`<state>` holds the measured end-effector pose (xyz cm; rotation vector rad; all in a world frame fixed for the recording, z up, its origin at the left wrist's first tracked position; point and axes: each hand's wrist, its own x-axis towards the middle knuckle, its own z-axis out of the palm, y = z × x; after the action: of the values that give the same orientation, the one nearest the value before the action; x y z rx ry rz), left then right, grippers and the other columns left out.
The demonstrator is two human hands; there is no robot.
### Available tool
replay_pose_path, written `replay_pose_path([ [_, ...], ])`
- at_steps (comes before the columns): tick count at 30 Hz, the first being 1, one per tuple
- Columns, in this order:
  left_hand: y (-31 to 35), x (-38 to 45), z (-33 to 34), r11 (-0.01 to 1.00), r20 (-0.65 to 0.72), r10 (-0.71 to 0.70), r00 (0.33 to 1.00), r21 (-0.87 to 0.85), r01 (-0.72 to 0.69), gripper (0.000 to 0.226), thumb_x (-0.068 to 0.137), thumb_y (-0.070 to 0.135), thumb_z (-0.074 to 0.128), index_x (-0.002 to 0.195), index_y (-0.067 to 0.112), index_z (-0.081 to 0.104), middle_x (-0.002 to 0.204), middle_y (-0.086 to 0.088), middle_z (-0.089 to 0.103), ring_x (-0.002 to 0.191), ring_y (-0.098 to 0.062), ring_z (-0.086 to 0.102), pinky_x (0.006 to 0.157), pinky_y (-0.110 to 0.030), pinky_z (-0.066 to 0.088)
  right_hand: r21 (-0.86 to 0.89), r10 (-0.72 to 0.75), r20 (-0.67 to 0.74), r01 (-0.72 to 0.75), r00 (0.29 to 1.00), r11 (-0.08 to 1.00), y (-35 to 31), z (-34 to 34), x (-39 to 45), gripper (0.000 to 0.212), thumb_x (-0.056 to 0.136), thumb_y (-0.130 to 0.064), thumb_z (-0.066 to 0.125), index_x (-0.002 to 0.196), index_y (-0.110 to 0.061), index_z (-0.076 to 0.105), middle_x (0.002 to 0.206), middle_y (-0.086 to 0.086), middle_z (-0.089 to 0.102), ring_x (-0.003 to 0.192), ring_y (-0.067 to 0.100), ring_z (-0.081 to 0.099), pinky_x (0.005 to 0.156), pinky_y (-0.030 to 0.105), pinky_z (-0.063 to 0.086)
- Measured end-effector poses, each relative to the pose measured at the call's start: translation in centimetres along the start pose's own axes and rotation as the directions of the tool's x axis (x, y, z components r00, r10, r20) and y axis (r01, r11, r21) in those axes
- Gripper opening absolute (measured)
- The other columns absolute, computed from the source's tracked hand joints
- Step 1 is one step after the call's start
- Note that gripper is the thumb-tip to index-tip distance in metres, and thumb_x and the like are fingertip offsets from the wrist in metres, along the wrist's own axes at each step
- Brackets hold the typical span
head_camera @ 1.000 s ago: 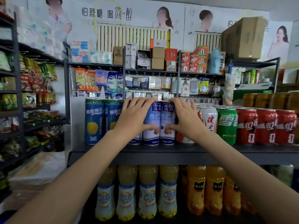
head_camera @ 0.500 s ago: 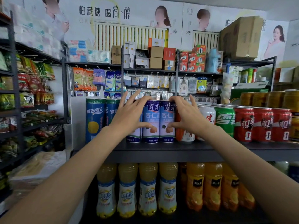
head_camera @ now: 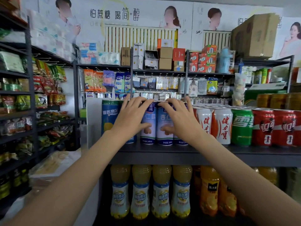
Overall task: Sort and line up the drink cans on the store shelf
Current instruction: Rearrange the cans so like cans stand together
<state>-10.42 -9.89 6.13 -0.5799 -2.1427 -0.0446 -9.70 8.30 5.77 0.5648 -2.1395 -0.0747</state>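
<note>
Since both hands are already on the slim blue-and-white cans [head_camera: 164, 123] in the middle of the shelf [head_camera: 162, 151], here's my take on how they'd handle. They're tall, narrow, rigid metal cans, probably full, so fairly hefty for their size and a bit tippy because of the small base. The printed sides look smooth and likely slick, so I'd hold them low on the body, or cup the top rim and the side together.

That's roughly what's going on: the left hand [head_camera: 130, 118] has its fingers draped over the can tops with the thumb on the front of one can, and the right hand [head_camera: 177, 118] mirrors it. Both hands look like they're cupping the group; I can't tell how tight the hold is.

Readable stuff: the held cans show 杏仁露 and 净含量 240mL at the bottom. To the right stand white cans [head_camera: 223, 126] with red 健力宝, a green can [head_camera: 242, 126] starting 雪, which I'd guess is Sprite, and red cans [head_camera: 263, 128] with 可口. Left is a taller blue can [head_camera: 109, 118] with a yellow fruit. The wall poster [head_camera: 114, 15] reads 怕蔗糖 喝简醇.
</note>
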Motion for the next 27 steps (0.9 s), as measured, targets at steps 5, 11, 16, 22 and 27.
replay_pose_path([
  [5, 0.0, -0.2, 0.3, 1.000, -0.011, -0.007, 1.000, -0.004, 0.007, 0.085, 0.077, 0.042, 0.069, 0.146, 0.025, 0.022, 0.140, 0.002, 0.035, 0.134, -0.017, 0.025, 0.113, -0.034, -0.011, -0.044, 0.019, 0.006, -0.019, 1.000, 0.999, -0.5, -0.2, -0.1, 0.077, 0.077, -0.040, 0.071, 0.141, -0.022, 0.033, 0.139, 0.004, 0.035, 0.134, 0.023, 0.029, 0.113, 0.048, -0.008],
  [11, 0.4, 0.0, 0.2, 1.000, 0.005, -0.011, 1.000, 0.001, 0.011, 0.084, 0.078, 0.043, 0.067, 0.146, 0.025, 0.020, 0.139, 0.001, 0.032, 0.134, -0.018, 0.021, 0.114, -0.035, -0.008, -0.113, 0.051, 0.002, -0.050, 0.999, 0.992, -1.3, -0.5, 0.1, 0.076, 0.078, -0.039, 0.069, 0.142, -0.020, 0.032, 0.140, 0.006, 0.036, 0.134, 0.024, 0.029, 0.113, 0.046, -0.011],
  [16, 0.4, 0.3, -0.1, 0.999, -0.007, 0.011, 1.000, -0.038, -0.011, 0.083, 0.079, 0.040, 0.068, 0.146, 0.022, 0.022, 0.138, 0.000, 0.031, 0.133, -0.018, 0.022, 0.114, -0.034, -0.007, -0.032, 0.057, -0.024, -0.058, 0.998, 0.998, -1.2, -0.3, 0.1, 0.085, 0.075, -0.042, 0.071, 0.145, -0.021, 0.027, 0.145, 0.004, 0.033, 0.137, 0.022, 0.028, 0.113, 0.046, -0.010],
  [22, 1.5, -1.4, 0.2, 0.984, -0.183, -0.112, 0.977, -0.155, 0.084, 0.071, 0.084, 0.033, 0.064, 0.143, 0.015, 0.028, 0.142, -0.005, 0.032, 0.133, -0.023, 0.027, 0.113, -0.035, 0.013, 0.177, 0.331, -0.151, -0.304, 0.932, 0.936, 1.7, -0.6, -3.0, 0.086, 0.072, -0.043, 0.074, 0.142, -0.014, 0.031, 0.144, 0.009, 0.034, 0.137, 0.024, 0.026, 0.114, 0.047, -0.003],
  [27, 4.5, -3.3, 1.6, 0.947, -0.142, -0.244, 0.959, -0.248, 0.205, 0.077, 0.083, 0.037, 0.064, 0.146, 0.024, 0.021, 0.149, -0.009, 0.020, 0.135, -0.029, 0.020, 0.104, -0.039, 0.032, 0.074, 0.317, -0.027, -0.315, 0.948, 0.946, 2.0, 0.8, -4.2, 0.101, 0.072, -0.045, 0.073, 0.149, -0.024, 0.011, 0.154, 0.005, 0.017, 0.143, 0.023, 0.007, 0.113, 0.047, -0.009],
])
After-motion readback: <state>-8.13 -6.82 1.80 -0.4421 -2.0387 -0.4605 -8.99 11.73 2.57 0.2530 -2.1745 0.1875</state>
